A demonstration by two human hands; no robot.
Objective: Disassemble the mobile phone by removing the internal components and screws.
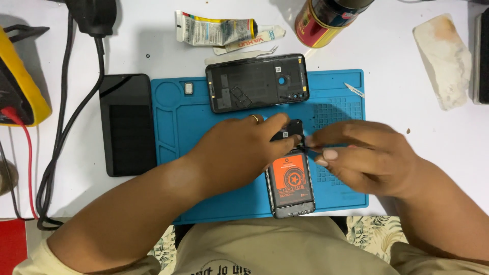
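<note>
An opened phone (291,189) with an orange battery lies on the blue work mat (188,132), its back removed. My left hand (239,150) rests over the phone's top end and pinches a small black part (286,133) there. My right hand (364,158) comes in from the right, fingers pinched on a thin dark tool whose tip meets that black part. A ring shows on one left finger. The phone's upper end is hidden under my fingers.
The phone's black back cover (257,83) lies at the mat's far edge, tweezers (244,55) behind it. A black screen panel (127,124) lies left of the mat. Glue tubes (219,31), a red can (326,18), a stained white block (442,60), cables (61,127) and a yellow meter (18,76) surround.
</note>
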